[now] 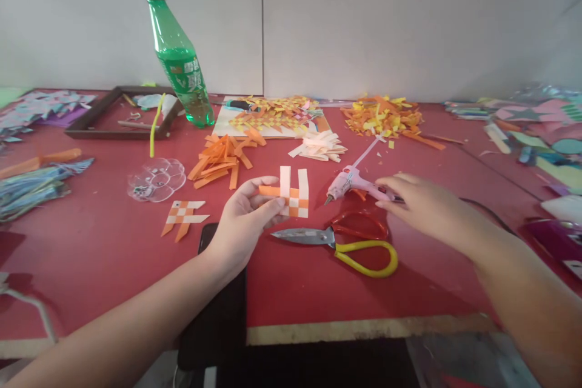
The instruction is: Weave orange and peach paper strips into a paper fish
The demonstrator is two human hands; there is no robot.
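Observation:
Between the thumb and fingers of my left hand (243, 218) is a woven paper piece (297, 201) in orange and cream checks, with loose strip ends sticking up and to the left. My right hand (421, 203) has its fingers around the handle end of a pink hot glue gun (348, 182), which lies on the table with its nozzle toward the left. Below the gun lie scissors (318, 236) with one red and one yellow handle loop. A second woven paper piece (184, 213) rests to the left of my left hand.
Orange paper strips (222, 157), cream strips (324, 145) and a yellow-orange heap (384, 115) lie farther back. A green bottle (179, 66) stands by a brown frame (97, 110). A clear flower-shaped tray (159, 180) sits left; a dark phone-like slab (218, 303) overhangs the front edge.

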